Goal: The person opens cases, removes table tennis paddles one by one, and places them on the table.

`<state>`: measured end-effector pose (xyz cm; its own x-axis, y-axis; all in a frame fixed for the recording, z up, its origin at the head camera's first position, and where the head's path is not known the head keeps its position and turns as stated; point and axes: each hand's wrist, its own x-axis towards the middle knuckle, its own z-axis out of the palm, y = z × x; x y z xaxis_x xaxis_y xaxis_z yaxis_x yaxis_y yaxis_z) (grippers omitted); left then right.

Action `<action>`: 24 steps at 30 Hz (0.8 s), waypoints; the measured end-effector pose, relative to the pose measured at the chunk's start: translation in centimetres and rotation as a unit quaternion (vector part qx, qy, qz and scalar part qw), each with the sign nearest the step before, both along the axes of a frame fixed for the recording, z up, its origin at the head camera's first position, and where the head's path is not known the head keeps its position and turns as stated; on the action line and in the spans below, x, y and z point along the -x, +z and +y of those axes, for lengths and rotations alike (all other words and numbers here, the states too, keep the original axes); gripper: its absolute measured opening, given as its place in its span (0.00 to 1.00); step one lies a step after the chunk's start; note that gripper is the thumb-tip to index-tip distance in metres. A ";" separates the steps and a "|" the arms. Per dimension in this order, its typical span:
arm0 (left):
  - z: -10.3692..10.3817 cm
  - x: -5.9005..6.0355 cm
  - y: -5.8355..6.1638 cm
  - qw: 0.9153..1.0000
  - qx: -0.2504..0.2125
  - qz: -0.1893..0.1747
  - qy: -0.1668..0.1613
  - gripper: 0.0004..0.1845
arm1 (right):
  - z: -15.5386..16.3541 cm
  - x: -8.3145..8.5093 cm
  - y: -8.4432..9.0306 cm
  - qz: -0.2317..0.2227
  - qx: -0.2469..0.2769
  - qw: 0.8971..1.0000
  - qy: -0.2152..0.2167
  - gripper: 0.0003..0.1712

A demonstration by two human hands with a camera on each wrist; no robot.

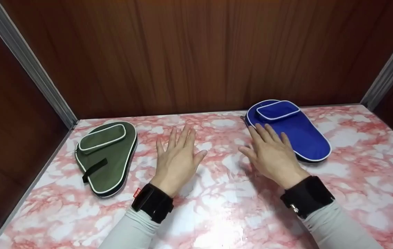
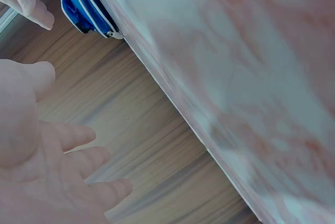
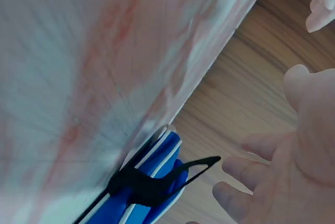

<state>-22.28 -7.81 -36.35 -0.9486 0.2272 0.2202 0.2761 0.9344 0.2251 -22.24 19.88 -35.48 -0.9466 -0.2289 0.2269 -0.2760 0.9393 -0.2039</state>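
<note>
My left hand is held over the middle of the table, palm down with fingers spread, holding nothing. To its left lies an olive-green table tennis paddle case with white piping, a zipped front pocket and a black strap. My right hand, also flat with fingers apart, hovers beside a blue paddle case and partly overlaps its left edge in the head view. In the right wrist view a black strap loop sticks out from the blue case, apart from the fingers. The left wrist view shows this case's zipper end.
The tabletop has a red and white marbled surface. A brown wood-grain panel rises behind it, with side panels and grey metal corner posts at left and right. Black bands circle both wrists.
</note>
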 end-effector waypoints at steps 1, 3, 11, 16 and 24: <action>0.1 0.0 0.0 1.000 -0.002 0.000 -0.002 0.42 | 0.5 0.2 0.2 -0.008 0.001 1.000 -0.006 0.47; 0.2 -0.1 0.0 1.000 -0.004 -0.001 -0.004 0.42 | 1.9 0.7 0.8 -0.019 0.000 1.000 -0.023 0.49; 0.3 -0.5 -0.2 1.000 -0.008 -0.001 -0.005 0.41 | 9.4 3.5 1.4 -0.109 0.008 0.988 -0.108 0.55; 0.3 -0.6 -0.5 1.000 -0.013 -0.003 -0.009 0.41 | 12.1 3.9 0.2 -0.174 0.018 0.975 -0.140 0.59; 0.2 -0.4 -0.1 1.000 -0.015 -0.016 -0.007 0.41 | 12.8 4.1 -0.2 -0.154 0.042 0.980 -0.119 0.57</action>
<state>-21.88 -7.58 -36.48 -0.9522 0.2332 0.1975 0.2806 0.9232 0.2625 -26.31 32.68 -35.71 -0.9974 0.0146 -0.0701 0.0365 0.9457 -0.3230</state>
